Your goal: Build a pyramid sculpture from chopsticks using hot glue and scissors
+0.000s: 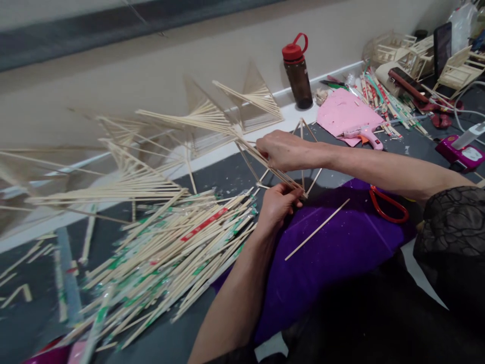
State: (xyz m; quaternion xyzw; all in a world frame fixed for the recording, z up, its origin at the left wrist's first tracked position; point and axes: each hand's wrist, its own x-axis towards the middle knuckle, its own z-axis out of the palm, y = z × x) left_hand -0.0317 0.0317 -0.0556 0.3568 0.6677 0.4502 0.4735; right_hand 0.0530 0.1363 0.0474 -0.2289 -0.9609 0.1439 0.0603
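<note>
Head view: left hand [279, 201] pinches the stick frame [285, 178] low, right hand [285, 150] higher; brace it below while aligning above.

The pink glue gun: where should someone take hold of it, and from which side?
Probably by its handle, coming from the near right. The glue gun seems to lie on its side, partly on the pink sheet; the handle slants toward the near right, while the nozzle points left, away from that approach.

Two hands [281, 151] [276, 202], one bottle [298, 81], one glue gun [361, 135].
</note>
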